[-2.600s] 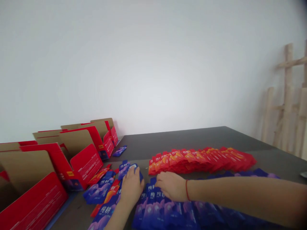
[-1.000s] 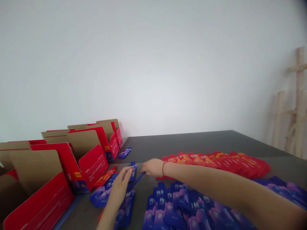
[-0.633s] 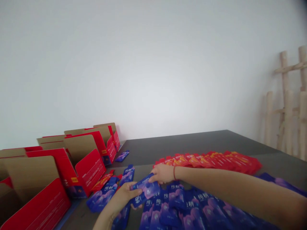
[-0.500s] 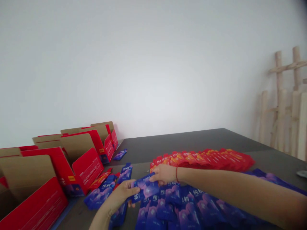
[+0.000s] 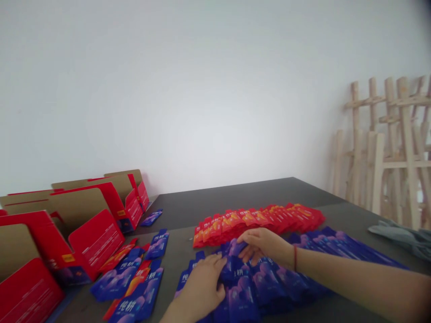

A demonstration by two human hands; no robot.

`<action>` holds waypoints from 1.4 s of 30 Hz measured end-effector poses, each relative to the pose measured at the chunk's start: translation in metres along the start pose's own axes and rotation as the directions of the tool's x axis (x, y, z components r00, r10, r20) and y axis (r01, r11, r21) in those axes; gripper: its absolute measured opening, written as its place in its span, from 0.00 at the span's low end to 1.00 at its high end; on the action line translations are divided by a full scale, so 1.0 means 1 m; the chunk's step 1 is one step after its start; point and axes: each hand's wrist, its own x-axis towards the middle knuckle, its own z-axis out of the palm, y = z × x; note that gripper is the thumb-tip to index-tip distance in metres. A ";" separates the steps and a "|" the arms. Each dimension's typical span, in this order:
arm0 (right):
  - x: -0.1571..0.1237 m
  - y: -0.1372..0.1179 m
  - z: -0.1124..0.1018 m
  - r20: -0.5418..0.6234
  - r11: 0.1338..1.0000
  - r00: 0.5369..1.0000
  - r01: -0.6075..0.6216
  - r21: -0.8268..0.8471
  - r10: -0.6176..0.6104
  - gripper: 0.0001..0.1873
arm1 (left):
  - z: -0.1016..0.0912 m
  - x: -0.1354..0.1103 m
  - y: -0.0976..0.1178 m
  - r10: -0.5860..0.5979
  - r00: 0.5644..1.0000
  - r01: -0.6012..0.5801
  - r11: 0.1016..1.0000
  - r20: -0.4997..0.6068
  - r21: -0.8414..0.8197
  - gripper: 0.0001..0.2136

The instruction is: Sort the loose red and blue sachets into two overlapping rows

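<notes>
A long fanned row of blue pouches [image 5: 323, 251] lies across the dark table [image 5: 242, 197], with a row of red pouches [image 5: 259, 220] behind it. My left hand [image 5: 202, 287] rests flat, fingers spread, on the left end of the blue row. My right hand [image 5: 262, 244], with a red string at the wrist, reaches over the same end and its fingertips pinch the top of a blue pouch [image 5: 234, 247].
Open red-and-brown cardboard boxes [image 5: 90, 224] stand in a line at the left. Loose blue and red pouches [image 5: 131, 278] lie in front of them. Wooden frames [image 5: 387, 152] lean on the wall at right, with a grey cloth [image 5: 400, 233] on the table.
Half a second ago both hands held one blue pouch lifted between them. Now that pouch is down on the row, the left hand lies flat, and the view has swung right.
</notes>
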 end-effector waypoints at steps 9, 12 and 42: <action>-0.041 0.000 0.017 0.038 0.981 0.984 0.179 -0.071 -0.177 0.14 | -0.004 -0.009 0.008 -0.125 0.992 0.120 0.976 0.017 0.184 0.23; -0.042 0.002 0.022 0.108 0.932 0.962 0.271 -0.241 -0.252 0.16 | 0.008 -0.029 0.000 -0.198 0.980 0.190 0.950 0.008 0.249 0.26; -0.023 0.008 0.015 0.307 0.243 0.661 0.604 -0.759 -0.684 0.18 | 0.014 -0.057 -0.024 0.257 0.809 0.068 0.852 -0.529 0.519 0.21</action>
